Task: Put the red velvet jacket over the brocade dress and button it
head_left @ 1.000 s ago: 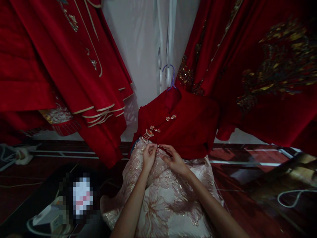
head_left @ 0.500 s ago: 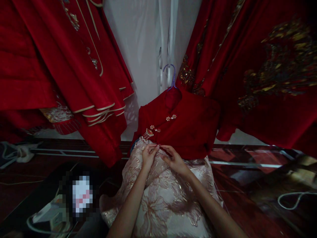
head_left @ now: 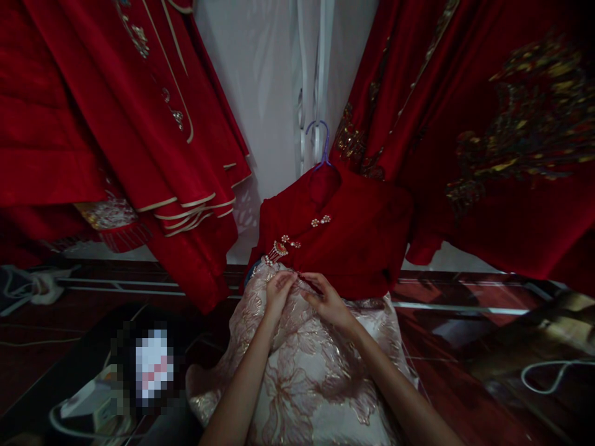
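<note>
My left hand [head_left: 279, 293] and my right hand [head_left: 329, 305] meet over the pale floral brocade fabric [head_left: 302, 390] on my lap. Both have thumb and fingertips pinched close together at the lower edge of a red garment [head_left: 362, 229]. Whatever sits between the fingertips is too small to make out. The red garment hangs on a purple hanger [head_left: 325, 145], its lower part touching the brocade. Pearl flower ornaments [head_left: 320, 221] decorate its front, and a fan-shaped beaded ornament [head_left: 277, 249] lies just above my left hand.
Red garments with gold trim [head_left: 153, 148] hang at the left, and more with gold embroidery [head_left: 534, 118] at the right. Behind is a white wall [head_left: 246, 80]. A white metal bar [head_left: 460, 308] runs low across. A pixelated bright patch [head_left: 154, 365] and a white box [head_left: 88, 396] are at lower left.
Both hands stay nearly in place, fingertips still together; the left fingers shift very slightly. The garments have not moved.
</note>
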Demonstrator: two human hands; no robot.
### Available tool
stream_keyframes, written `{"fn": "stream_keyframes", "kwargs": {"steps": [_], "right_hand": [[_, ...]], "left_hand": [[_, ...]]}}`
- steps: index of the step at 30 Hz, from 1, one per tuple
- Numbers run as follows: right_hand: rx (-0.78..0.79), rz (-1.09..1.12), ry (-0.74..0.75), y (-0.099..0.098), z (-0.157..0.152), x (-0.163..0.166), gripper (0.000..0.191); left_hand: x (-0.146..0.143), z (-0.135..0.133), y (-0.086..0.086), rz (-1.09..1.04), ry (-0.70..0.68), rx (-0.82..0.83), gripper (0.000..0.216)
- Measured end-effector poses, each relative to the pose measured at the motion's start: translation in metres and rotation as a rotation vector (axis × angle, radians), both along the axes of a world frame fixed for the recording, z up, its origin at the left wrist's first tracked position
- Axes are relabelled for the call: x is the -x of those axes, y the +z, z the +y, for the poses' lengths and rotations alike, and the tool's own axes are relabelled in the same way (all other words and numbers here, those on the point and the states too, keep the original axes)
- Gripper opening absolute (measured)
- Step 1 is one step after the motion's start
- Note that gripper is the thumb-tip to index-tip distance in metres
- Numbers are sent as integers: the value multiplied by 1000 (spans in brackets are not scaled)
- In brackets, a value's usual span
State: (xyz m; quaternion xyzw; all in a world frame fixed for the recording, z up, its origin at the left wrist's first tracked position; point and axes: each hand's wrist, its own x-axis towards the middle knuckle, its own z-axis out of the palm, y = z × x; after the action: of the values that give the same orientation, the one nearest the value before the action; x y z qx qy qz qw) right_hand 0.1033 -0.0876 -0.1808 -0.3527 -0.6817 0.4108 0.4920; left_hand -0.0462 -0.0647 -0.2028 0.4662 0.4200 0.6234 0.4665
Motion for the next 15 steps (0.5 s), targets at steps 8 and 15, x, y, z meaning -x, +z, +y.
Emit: {"fn": "stream_keyframes", "kwargs": {"steps": [8,15], "right_hand": [[-5,-7,-67,13,-2,1,39],[65,-16,-44,25,-4,-4,36]], "left_hand": [[-4,12,8,-3,57,43,22],[-4,8,28,136,201,-88,19]]}}
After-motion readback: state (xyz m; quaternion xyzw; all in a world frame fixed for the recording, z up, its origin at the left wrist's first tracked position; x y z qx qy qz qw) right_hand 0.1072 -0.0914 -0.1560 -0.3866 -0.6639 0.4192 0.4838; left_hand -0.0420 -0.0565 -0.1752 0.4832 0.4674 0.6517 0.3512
